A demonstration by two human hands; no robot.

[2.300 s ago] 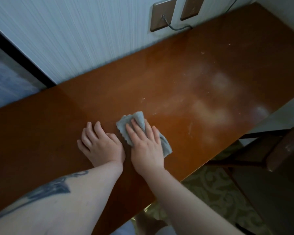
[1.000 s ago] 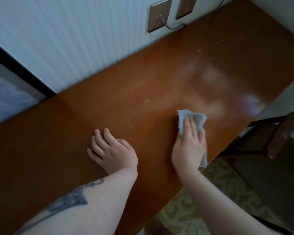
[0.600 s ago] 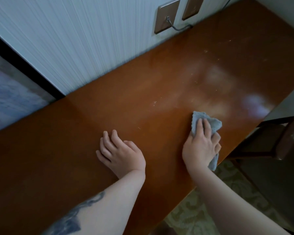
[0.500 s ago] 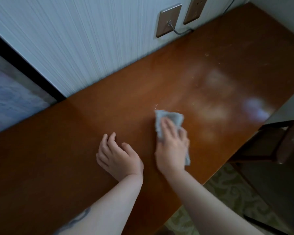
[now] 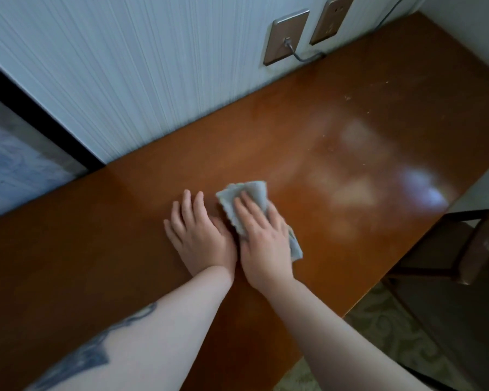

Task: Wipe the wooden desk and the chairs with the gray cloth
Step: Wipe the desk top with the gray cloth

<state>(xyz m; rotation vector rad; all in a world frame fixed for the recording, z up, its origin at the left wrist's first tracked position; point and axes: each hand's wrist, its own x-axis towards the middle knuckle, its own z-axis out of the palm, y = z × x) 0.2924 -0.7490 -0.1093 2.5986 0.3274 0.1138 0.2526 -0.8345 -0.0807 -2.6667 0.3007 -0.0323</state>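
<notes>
The right hand (image 5: 261, 238) lies palm-down on the gray cloth (image 5: 247, 197), fingers straight and spread a little, a flat grip pressing the cloth onto the tabletop (image 5: 364, 114); the cloth shows past the fingertips at 12 o'clock and by the palm at 4 o'clock; the left hand (image 5: 199, 235) rests flat on bare wood just beside it at 9 o'clock, fingers loosely extended; a dark chair (image 5: 463, 249) stands at 3 o'clock.
</notes>
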